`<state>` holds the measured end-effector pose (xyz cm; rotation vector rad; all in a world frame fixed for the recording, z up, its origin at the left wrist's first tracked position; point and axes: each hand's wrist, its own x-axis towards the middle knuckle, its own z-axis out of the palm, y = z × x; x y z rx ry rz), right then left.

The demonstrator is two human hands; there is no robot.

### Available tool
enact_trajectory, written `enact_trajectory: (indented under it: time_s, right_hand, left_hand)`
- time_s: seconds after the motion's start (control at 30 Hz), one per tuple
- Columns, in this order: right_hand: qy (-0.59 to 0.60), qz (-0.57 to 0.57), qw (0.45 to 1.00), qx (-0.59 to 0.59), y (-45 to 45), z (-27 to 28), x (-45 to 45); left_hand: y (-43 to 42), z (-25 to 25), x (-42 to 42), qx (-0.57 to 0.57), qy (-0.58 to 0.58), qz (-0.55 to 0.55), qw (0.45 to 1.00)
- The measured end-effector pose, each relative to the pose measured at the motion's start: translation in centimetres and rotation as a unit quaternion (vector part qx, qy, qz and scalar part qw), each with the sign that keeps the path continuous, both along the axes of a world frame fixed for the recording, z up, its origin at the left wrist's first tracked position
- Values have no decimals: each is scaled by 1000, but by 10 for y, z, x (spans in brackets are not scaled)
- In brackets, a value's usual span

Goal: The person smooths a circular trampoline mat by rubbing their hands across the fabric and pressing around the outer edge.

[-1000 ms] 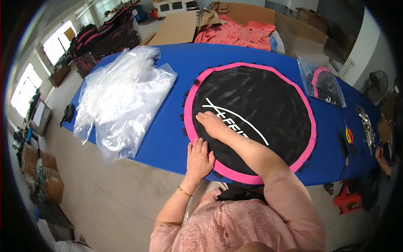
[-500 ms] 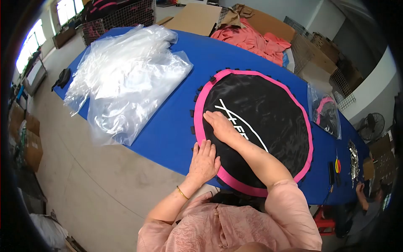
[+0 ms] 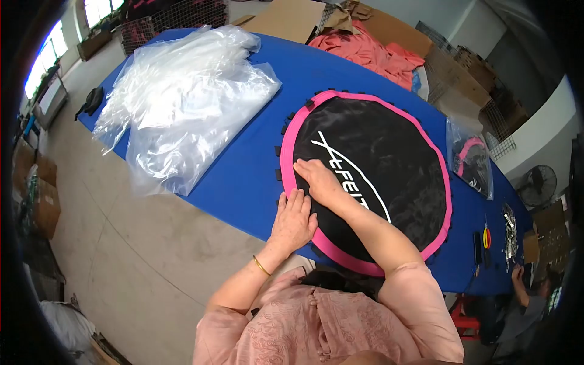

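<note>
Mid-frame, the left hand [image 3: 294, 218] and right hand [image 3: 320, 181] lie flat, grasping nothing, on one trampoline mat [image 3: 404, 158] partly reading "FEI".

A round black mat [image 3: 407, 152], edged all the way around by a bright pink band [image 3: 289, 152], lies flat and spread out on a blue table [image 3: 243, 182], its lower rim close to the near side. Small dark tabs [image 3: 278, 150] jut at intervals from the outer rim, showing most plainly along the left, while faint ripples and a soft sheen cross the dark fabric. White lettering [image 3: 348, 176] slants down to the right across the left half, a long white curve sweeping past it, the lower end of the letters partly covered.
</note>
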<state>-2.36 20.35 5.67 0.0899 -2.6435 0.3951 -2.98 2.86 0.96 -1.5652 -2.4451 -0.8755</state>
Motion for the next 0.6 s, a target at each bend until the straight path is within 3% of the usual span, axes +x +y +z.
enact_trajectory:
  time_s: [0.2, 0.27, 0.3, 0.43, 0.53, 0.6]
  right_hand:
    - [-27, -5, 999, -24, -12, -15, 37]
    - [4, 13, 995, -96, -12, -33, 47]
    - [-78, -7, 994, -77, -10, -35, 54]
    - [-88, -13, 995, -37, -8, -47, 81]
    - [-164, -15, 985, -47, -26, -8, 106]
    - [-117, 15, 992, -36, -31, -13, 126]
  left_hand:
    - [0, -1, -2, 13, -3, -6, 1000]
    - [-1, 2, -2, 39, -16, -8, 999]
    - [-1, 1, -1, 58, -3, -10, 998]
    - [-2, 6, -1, 72, -32, -12, 997]
    - [-1, -1, -6, 85, -15, -16, 996]
    - [0, -1, -7, 69, 3, -15, 997]
